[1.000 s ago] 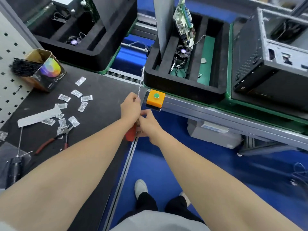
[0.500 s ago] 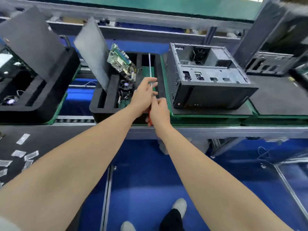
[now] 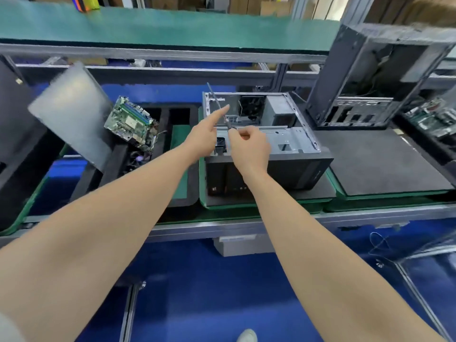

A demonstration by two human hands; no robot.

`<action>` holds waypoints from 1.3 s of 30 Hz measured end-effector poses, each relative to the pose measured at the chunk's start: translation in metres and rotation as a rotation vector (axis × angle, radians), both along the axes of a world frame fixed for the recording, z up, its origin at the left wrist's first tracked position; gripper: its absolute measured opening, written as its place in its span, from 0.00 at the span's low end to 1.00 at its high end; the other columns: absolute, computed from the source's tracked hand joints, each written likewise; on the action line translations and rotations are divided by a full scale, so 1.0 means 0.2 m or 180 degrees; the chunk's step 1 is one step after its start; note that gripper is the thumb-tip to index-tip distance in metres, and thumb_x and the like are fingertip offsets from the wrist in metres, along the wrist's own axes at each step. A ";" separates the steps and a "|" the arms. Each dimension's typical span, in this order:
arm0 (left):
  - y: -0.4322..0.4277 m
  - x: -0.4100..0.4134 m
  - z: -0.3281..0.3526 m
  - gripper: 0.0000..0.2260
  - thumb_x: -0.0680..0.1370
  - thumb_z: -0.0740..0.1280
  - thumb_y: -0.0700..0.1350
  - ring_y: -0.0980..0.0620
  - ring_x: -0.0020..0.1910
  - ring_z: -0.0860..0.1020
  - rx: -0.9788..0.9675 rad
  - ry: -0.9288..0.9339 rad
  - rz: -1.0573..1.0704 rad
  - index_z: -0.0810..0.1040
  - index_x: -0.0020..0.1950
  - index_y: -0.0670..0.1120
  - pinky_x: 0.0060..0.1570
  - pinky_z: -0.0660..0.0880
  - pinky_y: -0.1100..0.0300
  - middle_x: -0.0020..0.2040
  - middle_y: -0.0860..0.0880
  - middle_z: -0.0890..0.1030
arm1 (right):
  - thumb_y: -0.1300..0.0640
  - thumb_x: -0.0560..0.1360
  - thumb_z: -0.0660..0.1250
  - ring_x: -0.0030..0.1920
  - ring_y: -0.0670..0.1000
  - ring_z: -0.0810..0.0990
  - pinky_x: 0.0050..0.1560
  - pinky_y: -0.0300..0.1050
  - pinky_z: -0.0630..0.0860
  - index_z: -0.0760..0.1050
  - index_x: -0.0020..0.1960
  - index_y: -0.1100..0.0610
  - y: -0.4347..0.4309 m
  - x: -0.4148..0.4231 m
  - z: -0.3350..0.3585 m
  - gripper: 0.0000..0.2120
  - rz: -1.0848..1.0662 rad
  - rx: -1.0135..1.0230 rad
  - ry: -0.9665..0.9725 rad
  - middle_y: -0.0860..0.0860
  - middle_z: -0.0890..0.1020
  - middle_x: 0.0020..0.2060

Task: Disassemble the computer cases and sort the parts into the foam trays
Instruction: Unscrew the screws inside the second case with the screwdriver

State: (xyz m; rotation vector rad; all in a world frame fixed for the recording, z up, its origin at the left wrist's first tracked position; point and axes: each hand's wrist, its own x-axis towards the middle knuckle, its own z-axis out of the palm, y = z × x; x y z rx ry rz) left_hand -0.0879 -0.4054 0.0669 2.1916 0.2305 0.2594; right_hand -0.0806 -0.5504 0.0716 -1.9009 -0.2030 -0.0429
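The right hand (image 3: 249, 146) is curling tightly round the red handle of the screwdriver (image 3: 214, 97) above the computer case (image 3: 291, 137), a boxy shell of dull grey sheet metal lying on its side. The left hand (image 3: 202, 141) is resting one straight forefinger against the thin steel shaft, gripping nothing. Left of the case, a black foam tray (image 3: 164, 134) is holding a green motherboard (image 3: 129, 120) and a flat grey panel (image 3: 74, 114). The case's square-edged upper face is lying open toward the hands.

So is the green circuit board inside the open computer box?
No, the green circuit board stands tilted in the black foam tray, to the left of the open computer case.
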 end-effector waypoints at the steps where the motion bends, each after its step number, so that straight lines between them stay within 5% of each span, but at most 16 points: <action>1: -0.02 0.04 0.01 0.32 0.85 0.51 0.33 0.57 0.33 0.68 0.0029 0.0040 -0.0021 0.61 0.80 0.65 0.32 0.77 0.56 0.78 0.47 0.68 | 0.51 0.77 0.69 0.42 0.46 0.81 0.38 0.41 0.73 0.82 0.48 0.57 -0.03 0.06 0.01 0.09 0.0008 -0.0023 -0.0073 0.48 0.84 0.40; 5: -0.07 0.19 0.05 0.36 0.82 0.50 0.29 0.43 0.36 0.71 0.0173 0.0287 0.0156 0.64 0.78 0.66 0.32 0.75 0.58 0.74 0.39 0.63 | 0.55 0.75 0.72 0.45 0.41 0.81 0.41 0.31 0.73 0.86 0.53 0.54 -0.12 0.26 0.08 0.09 0.0021 -0.0016 -0.0333 0.44 0.85 0.44; 8: -0.08 0.27 0.06 0.39 0.80 0.51 0.26 0.44 0.56 0.76 0.0225 0.0228 0.0308 0.64 0.78 0.65 0.40 0.75 0.68 0.77 0.44 0.57 | 0.56 0.74 0.73 0.45 0.39 0.80 0.40 0.24 0.71 0.87 0.53 0.53 -0.15 0.38 0.13 0.09 -0.0034 0.0084 -0.0574 0.42 0.85 0.43; 10: -0.08 0.33 0.08 0.40 0.79 0.52 0.25 0.47 0.76 0.63 0.0274 0.0119 0.0319 0.63 0.79 0.64 0.56 0.65 0.72 0.81 0.46 0.53 | 0.56 0.74 0.74 0.45 0.38 0.80 0.42 0.24 0.71 0.86 0.51 0.53 -0.15 0.44 0.16 0.07 -0.0047 0.0247 -0.0678 0.41 0.84 0.42; 12: -0.05 0.38 0.09 0.40 0.78 0.51 0.23 0.49 0.83 0.50 0.0429 0.0075 0.0278 0.64 0.79 0.62 0.65 0.59 0.64 0.84 0.49 0.51 | 0.57 0.73 0.75 0.43 0.37 0.80 0.41 0.25 0.71 0.83 0.49 0.53 -0.14 0.49 0.19 0.05 -0.0081 0.0408 -0.0792 0.41 0.83 0.41; 17: 0.06 0.51 0.09 0.35 0.80 0.52 0.26 0.53 0.78 0.62 0.0659 -0.0010 -0.0028 0.67 0.78 0.58 0.68 0.65 0.61 0.79 0.52 0.64 | 0.59 0.72 0.76 0.35 0.39 0.78 0.36 0.28 0.70 0.77 0.49 0.55 -0.08 0.61 0.29 0.10 -0.0204 0.0728 -0.1188 0.43 0.79 0.34; 22: 0.14 0.64 0.04 0.30 0.80 0.53 0.28 0.57 0.55 0.80 0.0552 0.0069 -0.0361 0.79 0.64 0.60 0.44 0.76 0.67 0.62 0.53 0.80 | 0.56 0.74 0.74 0.39 0.44 0.79 0.40 0.32 0.73 0.75 0.54 0.54 0.03 0.74 0.41 0.12 -0.0289 0.0632 -0.1584 0.43 0.80 0.40; 26: 0.15 0.71 0.02 0.39 0.79 0.53 0.27 0.61 0.54 0.83 0.0015 0.0369 -0.0686 0.80 0.52 0.74 0.62 0.79 0.46 0.56 0.55 0.84 | 0.55 0.77 0.73 0.42 0.48 0.80 0.43 0.34 0.75 0.77 0.63 0.57 0.12 0.83 0.47 0.16 -0.0241 0.0274 -0.1826 0.47 0.82 0.46; 33: 0.19 0.73 -0.04 0.39 0.77 0.52 0.27 0.63 0.59 0.81 -0.0065 0.0493 -0.1223 0.71 0.68 0.71 0.62 0.76 0.46 0.56 0.62 0.82 | 0.56 0.80 0.69 0.40 0.48 0.80 0.44 0.44 0.79 0.75 0.62 0.59 0.18 0.95 0.53 0.13 -0.0138 0.0101 -0.1982 0.50 0.82 0.44; 39: 0.19 0.73 -0.07 0.41 0.77 0.51 0.24 0.62 0.61 0.80 -0.0227 0.0333 -0.1255 0.69 0.71 0.68 0.63 0.76 0.37 0.58 0.59 0.82 | 0.57 0.79 0.68 0.40 0.50 0.78 0.40 0.50 0.78 0.71 0.61 0.61 0.21 1.02 0.56 0.14 0.0060 0.0049 -0.2083 0.49 0.79 0.41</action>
